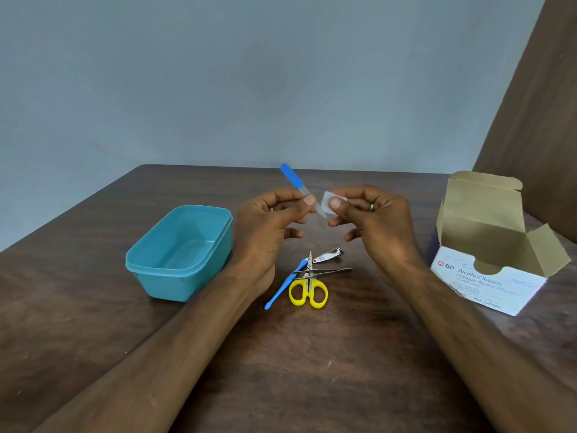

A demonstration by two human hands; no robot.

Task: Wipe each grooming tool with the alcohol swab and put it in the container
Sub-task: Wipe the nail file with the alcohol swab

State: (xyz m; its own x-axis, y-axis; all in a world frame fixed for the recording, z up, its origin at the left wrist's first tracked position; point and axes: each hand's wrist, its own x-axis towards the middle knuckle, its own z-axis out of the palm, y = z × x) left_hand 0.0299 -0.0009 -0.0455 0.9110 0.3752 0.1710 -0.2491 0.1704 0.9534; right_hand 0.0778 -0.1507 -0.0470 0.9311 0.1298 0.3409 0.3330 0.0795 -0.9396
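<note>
While my left hand (274, 214) pinches the blue-handled metal nail file (299, 187) above the desk (343, 354), my right hand (371, 214) pinches the white alcohol swab (327, 204) against its blade: wiping, I judge, then into the empty teal plastic container (179, 254).

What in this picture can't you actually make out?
Head view, the only one:
- Whether the swab touches the nail file: the thumbs cover the spot.
- The file's middle, hidden in the left hand grip.
- The blue tool tip, under the scissors and tweezers.
- The swab box contents: flaps block the inside.
- Small print on the box: blurred.
</note>
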